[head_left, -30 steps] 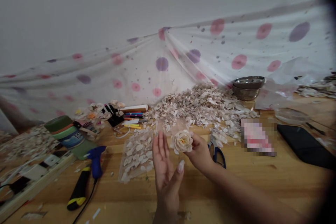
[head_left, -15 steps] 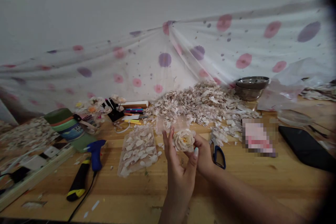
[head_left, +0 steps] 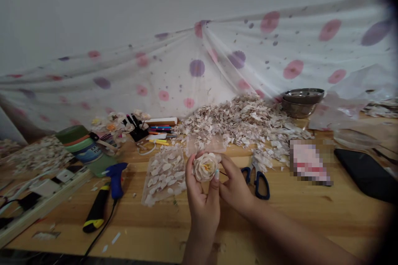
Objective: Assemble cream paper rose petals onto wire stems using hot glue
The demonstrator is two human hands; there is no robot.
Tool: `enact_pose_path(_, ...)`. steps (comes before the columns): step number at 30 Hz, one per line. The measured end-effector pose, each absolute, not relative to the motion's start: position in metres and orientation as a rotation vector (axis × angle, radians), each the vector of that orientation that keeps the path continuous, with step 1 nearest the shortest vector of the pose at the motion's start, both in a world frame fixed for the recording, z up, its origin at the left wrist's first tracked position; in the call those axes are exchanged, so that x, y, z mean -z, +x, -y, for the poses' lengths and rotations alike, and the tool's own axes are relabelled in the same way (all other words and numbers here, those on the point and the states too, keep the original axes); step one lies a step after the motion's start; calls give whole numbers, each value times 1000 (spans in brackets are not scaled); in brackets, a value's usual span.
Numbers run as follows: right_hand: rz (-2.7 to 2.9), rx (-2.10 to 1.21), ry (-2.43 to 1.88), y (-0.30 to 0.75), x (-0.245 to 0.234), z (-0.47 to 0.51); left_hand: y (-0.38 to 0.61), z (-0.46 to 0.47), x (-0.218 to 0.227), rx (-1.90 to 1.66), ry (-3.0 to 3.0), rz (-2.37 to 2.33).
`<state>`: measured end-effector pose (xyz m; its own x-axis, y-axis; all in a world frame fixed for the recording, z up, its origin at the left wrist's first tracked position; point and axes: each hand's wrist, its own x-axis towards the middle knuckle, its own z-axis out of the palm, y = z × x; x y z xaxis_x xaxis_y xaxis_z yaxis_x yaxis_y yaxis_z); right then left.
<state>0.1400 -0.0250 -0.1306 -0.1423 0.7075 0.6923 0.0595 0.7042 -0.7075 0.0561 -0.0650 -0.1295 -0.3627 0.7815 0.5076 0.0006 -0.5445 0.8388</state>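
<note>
Over the wooden table (head_left: pixel 311 215) I hold a cream handmade flower (head_left: pixel 205 166) with a yellowish centre in both hands. My left hand (head_left: pixel 202 203) cups it from below, fingers and thumb curled round its base. My right hand (head_left: pixel 234 185) pinches its right side with fingertips. Just left of the hands lies a clear plastic sheet of pale petals (head_left: pixel 164 174). Blue-handled scissors (head_left: pixel 257 177) rest right of my right hand.
A large heap of petal scraps (head_left: pixel 245 122) lies behind. A blue glue gun (head_left: pixel 115 174), a black-yellow tool (head_left: pixel 95 211), stacked tape rolls (head_left: pixel 81 148), pens (head_left: pixel 160 130), metal bowls (head_left: pixel 301 101) and a black phone (head_left: pixel 367 172) are around. Spotted cloth hangs at the back.
My left hand, open beside the flower a second ago, has closed round it from below. The flower has come slightly left and lower, and the right hand now pinches its side.
</note>
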Motion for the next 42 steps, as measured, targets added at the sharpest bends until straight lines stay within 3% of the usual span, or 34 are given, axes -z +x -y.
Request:
enact_pose_path(13,2012,-412,-554,143,123,40,45,61,127,-2045,1338,-943)
enact_pose_path(28,1995,-307,-612,137,123,39,42,68,119,-1940,1428,-911)
enact_pose_path(36,1874,-586,-733,135,138,30,41,70,122,-1847,1501,-971)
enact_pose_path(42,1802,-462,-742,138,140,29,38,75,125,-1766,1523,-1034)
